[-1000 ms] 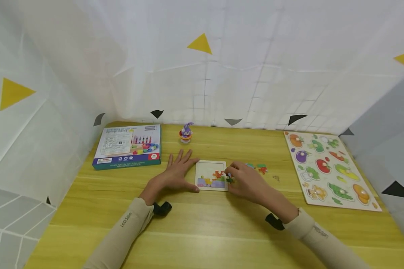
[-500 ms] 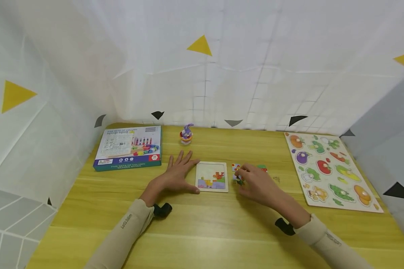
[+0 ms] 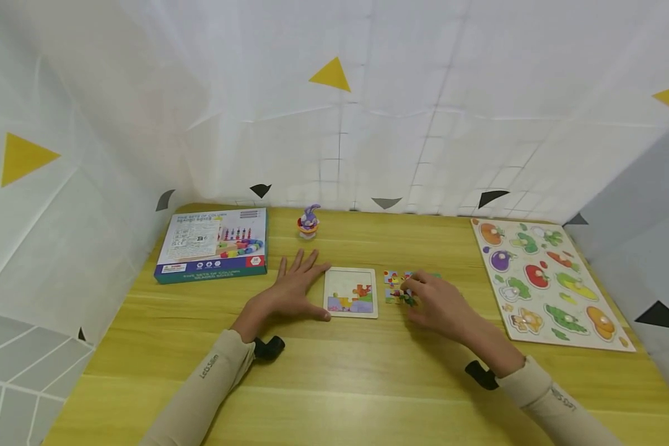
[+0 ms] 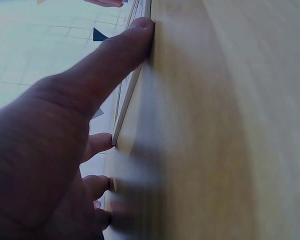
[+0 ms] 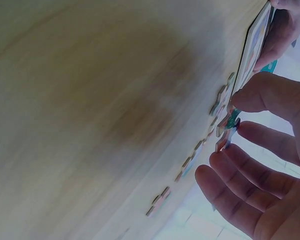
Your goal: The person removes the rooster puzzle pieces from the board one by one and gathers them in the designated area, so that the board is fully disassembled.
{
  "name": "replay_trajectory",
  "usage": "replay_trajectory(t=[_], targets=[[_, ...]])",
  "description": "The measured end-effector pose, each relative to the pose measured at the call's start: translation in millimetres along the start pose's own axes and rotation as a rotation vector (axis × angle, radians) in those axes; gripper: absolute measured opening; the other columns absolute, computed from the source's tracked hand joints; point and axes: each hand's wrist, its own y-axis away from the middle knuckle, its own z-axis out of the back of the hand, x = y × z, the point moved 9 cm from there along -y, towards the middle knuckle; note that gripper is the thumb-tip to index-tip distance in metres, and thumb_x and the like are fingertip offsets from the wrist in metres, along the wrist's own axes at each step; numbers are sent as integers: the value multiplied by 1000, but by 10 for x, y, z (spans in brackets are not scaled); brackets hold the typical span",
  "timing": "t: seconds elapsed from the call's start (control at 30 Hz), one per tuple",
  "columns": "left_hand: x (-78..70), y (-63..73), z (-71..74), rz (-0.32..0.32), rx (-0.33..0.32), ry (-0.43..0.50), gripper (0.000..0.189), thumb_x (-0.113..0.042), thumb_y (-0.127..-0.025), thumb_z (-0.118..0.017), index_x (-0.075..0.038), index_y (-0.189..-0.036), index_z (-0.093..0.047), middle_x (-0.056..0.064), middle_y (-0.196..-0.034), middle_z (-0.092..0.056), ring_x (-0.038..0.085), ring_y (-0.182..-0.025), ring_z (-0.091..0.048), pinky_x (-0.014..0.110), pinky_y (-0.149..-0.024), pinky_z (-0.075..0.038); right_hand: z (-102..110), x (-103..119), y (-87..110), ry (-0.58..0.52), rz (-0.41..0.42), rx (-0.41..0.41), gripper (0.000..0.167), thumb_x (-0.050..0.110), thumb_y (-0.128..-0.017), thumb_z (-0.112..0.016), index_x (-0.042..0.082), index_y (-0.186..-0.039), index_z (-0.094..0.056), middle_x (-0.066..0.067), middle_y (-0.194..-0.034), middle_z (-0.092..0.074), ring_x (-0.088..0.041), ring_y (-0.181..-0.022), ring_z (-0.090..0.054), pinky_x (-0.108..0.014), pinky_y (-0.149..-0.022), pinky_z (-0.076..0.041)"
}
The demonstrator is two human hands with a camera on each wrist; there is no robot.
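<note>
A small square jigsaw tray [image 3: 350, 274] lies mid-table, its lower part filled with joined pieces and its upper part bare. My left hand [image 3: 294, 292] rests with fingers spread at the tray's left side; in the left wrist view the thumb [image 4: 122, 47] and index fingertip touch the tray's edge [image 4: 126, 107]. My right hand [image 3: 440, 303] pinches a green jigsaw piece [image 3: 407, 299] between thumb and fingers, above loose pieces [image 3: 391, 277] right of the tray. In the right wrist view, the pinched piece [image 5: 226, 131] stands tilted, clear of the table.
A flat box of bead toys [image 3: 214, 244] lies at the back left. A purple rabbit figurine [image 3: 308, 223] stands behind the tray. On the right lies a vegetable knob puzzle board [image 3: 546, 279]. White cloth walls [image 3: 390, 142] enclose the table's back and sides.
My right hand has moved right, away from the tray's right edge, with the jigsaw piece in its fingers, uncovering loose pieces beside the tray. My left hand has stayed in place.
</note>
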Motion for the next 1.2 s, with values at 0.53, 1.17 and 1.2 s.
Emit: replay_trajectory(t=[0.53, 1.17, 1.2], targets=[[16, -11, -6, 3, 0, -3, 111, -70, -72, -77, -26, -160, -26, 8, -168, 2, 35, -150, 14, 60, -114, 14, -40, -174, 8, -20, -27, 52, 36, 6, -70, -84, 4, -104, -72, -8, -98, -61, -15, -77, -58, -34, -63, -51], [32, -21, -16, 13, 6, -15, 112, -71, -72, -76, -28, -161, -24, 7, -168, 4, 34, -150, 15, 59, -114, 14, -55, -201, -1, -7, -35, 44, 32, 7, -70, -84, 5, -100, -73, -8, -95, -60, -16, -75, -55, -36, -62, -51], [32, -21, -17, 12, 5, -14, 111, -71, -72, -76, -27, -160, -25, 7, -168, 4, 34, -150, 15, 60, -114, 14, -55, -200, -1, -5, -34, 44, 32, 8, -70, -84, 5, -100, -73, -7, -95, -60, -17, -75, -55, -36, -63, -51]])
